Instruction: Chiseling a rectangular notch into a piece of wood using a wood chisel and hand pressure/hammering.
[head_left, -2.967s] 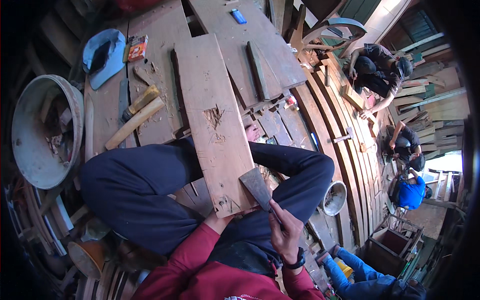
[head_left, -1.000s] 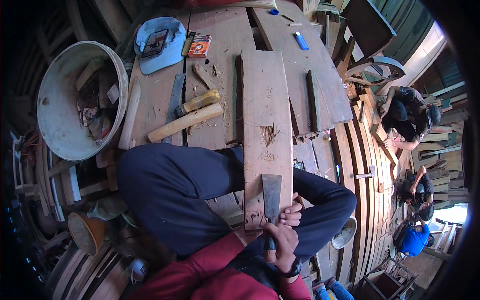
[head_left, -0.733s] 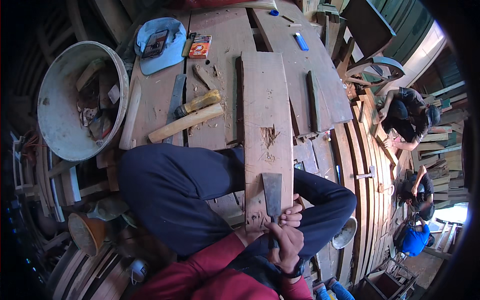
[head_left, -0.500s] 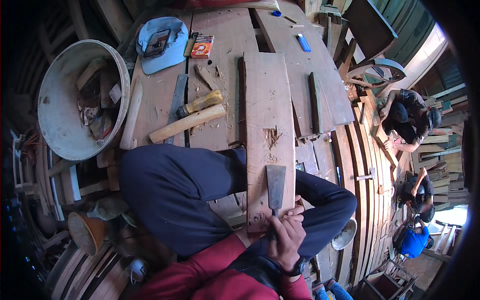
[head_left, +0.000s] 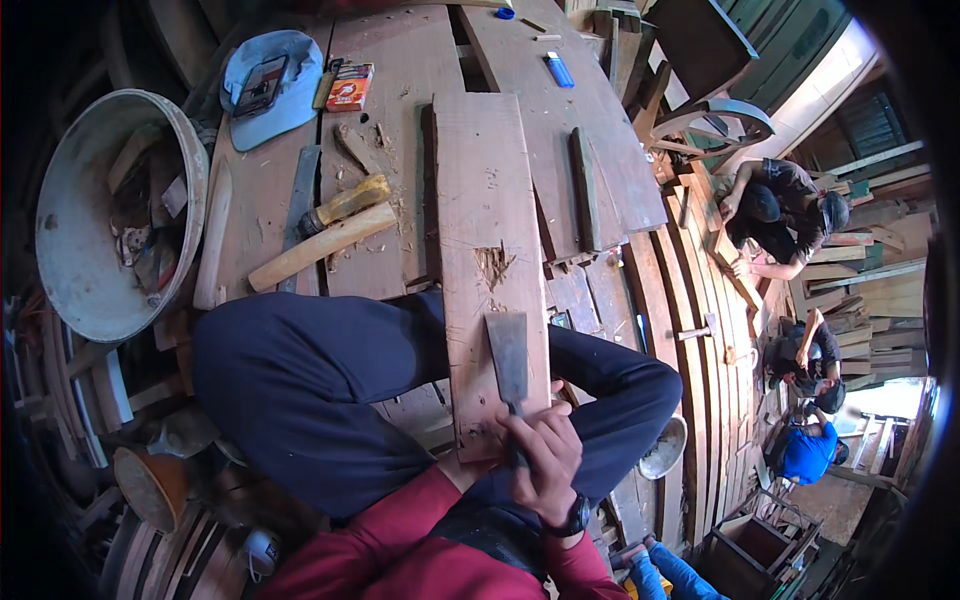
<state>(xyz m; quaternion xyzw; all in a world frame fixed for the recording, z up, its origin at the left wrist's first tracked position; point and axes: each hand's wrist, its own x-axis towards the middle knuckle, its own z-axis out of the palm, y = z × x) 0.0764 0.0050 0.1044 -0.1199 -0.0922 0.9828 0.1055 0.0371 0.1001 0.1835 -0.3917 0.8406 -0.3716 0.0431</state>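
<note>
A long wooden board [head_left: 480, 180] lies lengthwise across my lap, with a rough, splintered hollow [head_left: 493, 265] in its upper face. My right hand [head_left: 548, 455] is closed round the handle of a broad, flat-bladed chisel [head_left: 508, 350]. The blade rests along the board's near part and points away from me, short of the hollow. Under the board's near end goes my left hand [head_left: 470, 472], mostly hidden by the wood; what look like its fingertips show at the board's right edge, so it seems to grip the board from below.
On the planks ahead lie a yellow-handled tool [head_left: 350, 200], a wooden stick [head_left: 320, 247], a blue cap [head_left: 275, 120] with a phone [head_left: 262, 85], a small box [head_left: 350, 87] and a blue lighter [head_left: 560, 70]. A bucket [head_left: 60, 210] of scraps stands left. Several people work at right beyond a hammer [head_left: 697, 328].
The whole view has shifted, so the scene sits further left. The chisel now tilts slightly, its handle toward the right; it still lies over the board's near part in my right hand.
</note>
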